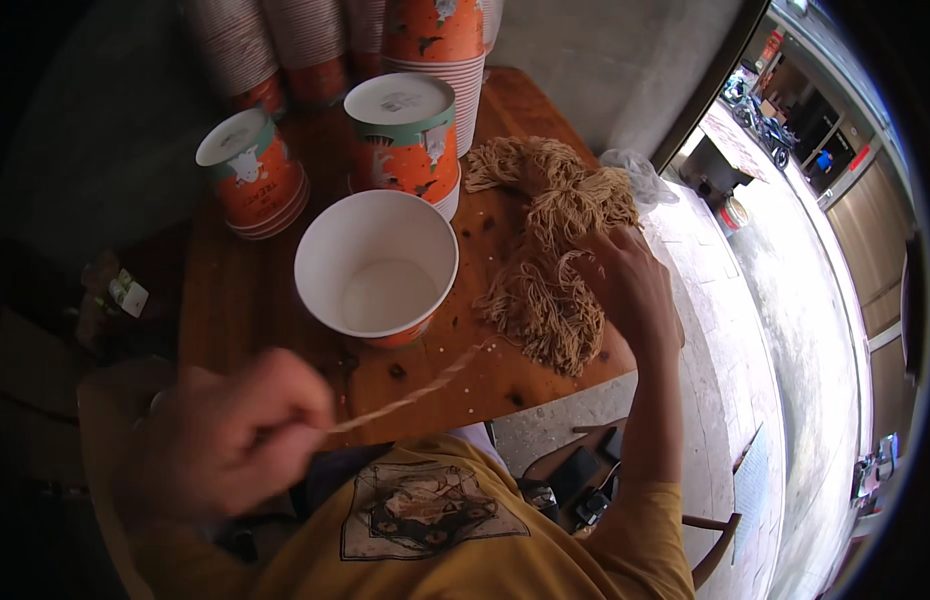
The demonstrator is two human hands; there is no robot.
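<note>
My left hand (245, 430), smeared by motion, is closed in a pinch on a thin tan twisted cord (415, 393). The free end of that cord trails up to the right, over the table's near edge. At the right, my right hand (630, 280) has its fingers bent into a heap of tan cords (550, 305), pinching at them; its fingertips are partly hidden. Another tangle of cords (520, 165) lies farther back. Between my hands stands a white-lined paper bucket (330, 255), its open mouth facing up and nothing visible inside.
Upside-down orange paper buckets (410, 150) stand behind, with a shorter stack (250, 190) at left. Tall nested stacks (430, 35) line the wall. A clear plastic bag (640, 175) sits beside the cords on the wooden table (235, 320). A chair arm (720, 550) shows at lower right.
</note>
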